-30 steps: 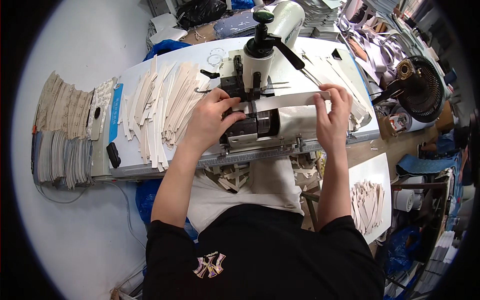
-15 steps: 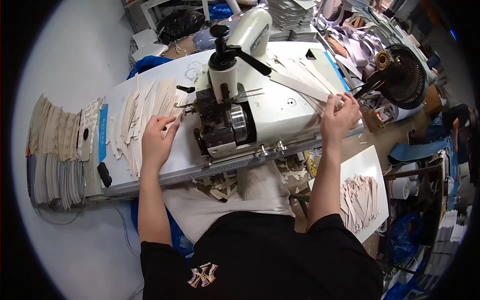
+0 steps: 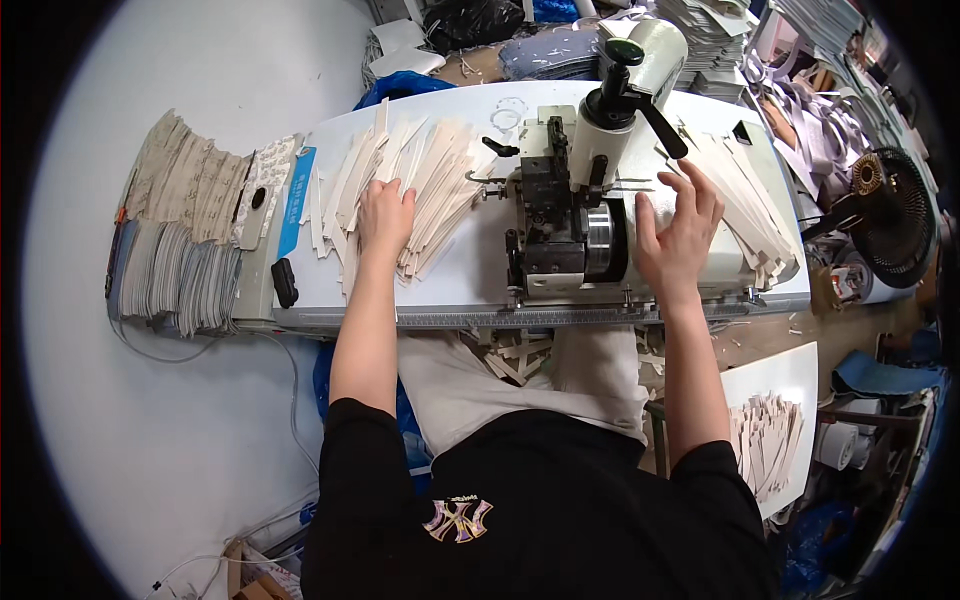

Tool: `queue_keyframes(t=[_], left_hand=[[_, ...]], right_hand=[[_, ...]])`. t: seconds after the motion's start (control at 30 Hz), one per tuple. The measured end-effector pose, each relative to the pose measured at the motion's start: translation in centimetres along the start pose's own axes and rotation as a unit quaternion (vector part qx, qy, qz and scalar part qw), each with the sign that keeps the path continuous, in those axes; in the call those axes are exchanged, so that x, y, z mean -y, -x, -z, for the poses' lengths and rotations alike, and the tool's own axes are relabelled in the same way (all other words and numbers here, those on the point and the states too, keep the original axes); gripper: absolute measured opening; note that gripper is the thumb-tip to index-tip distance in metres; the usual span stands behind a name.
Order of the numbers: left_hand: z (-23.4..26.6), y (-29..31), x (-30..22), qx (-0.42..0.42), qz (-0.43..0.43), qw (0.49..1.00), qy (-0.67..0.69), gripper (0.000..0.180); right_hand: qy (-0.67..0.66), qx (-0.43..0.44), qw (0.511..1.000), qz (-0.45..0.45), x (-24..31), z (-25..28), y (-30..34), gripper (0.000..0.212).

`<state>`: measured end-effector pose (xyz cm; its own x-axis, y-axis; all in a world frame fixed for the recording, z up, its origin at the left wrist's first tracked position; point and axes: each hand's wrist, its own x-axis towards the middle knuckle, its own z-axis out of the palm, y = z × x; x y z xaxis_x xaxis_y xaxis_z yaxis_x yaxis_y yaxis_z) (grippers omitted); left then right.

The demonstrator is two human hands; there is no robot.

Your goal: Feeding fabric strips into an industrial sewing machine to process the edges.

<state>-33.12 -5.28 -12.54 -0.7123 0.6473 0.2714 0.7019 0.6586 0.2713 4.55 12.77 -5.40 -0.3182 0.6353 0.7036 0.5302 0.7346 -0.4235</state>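
Observation:
My left hand (image 3: 385, 216) lies on a loose pile of pale, cream-coloured strips (image 3: 440, 185) on the left part of the machine table. Its fingertips touch the strips, and no strip is clearly gripped. My right hand (image 3: 684, 228) is raised over the right side of the machine, fingers spread and holding nothing. Between the hands stands a white bench machine (image 3: 605, 130) with a black knob, a black lever and a shiny metal drum (image 3: 599, 238). More strips (image 3: 742, 200) lie fanned out on the table right of my right hand.
Stacked sheets (image 3: 180, 265) stand at the table's left end, beside a small black object (image 3: 285, 283). A black fan (image 3: 893, 215) is at the right. A white board (image 3: 795, 370) holding strips sits low on the right. Scraps lie beneath the table's front edge.
My right hand has let go of the strip at the right pile and moved left over the machine. My left hand has left the machine's guide for the left pile. The view has shifted.

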Motion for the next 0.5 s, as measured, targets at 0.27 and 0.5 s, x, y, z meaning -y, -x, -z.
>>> queue_keyframes(t=[0.27,0.5], left_hand=[[-1.3,-2.7,-1.9,0.033,-0.032,0.999,0.027,0.042],[-3.2,-7.0,-4.3,0.059,0.003,0.998,0.007,0.042]], right_hand=[[0.033,0.012,0.999,0.016,0.3,-0.1,0.0,0.025],[0.026,0.012,1.000,0.002,0.4,0.1,0.2,0.021]])
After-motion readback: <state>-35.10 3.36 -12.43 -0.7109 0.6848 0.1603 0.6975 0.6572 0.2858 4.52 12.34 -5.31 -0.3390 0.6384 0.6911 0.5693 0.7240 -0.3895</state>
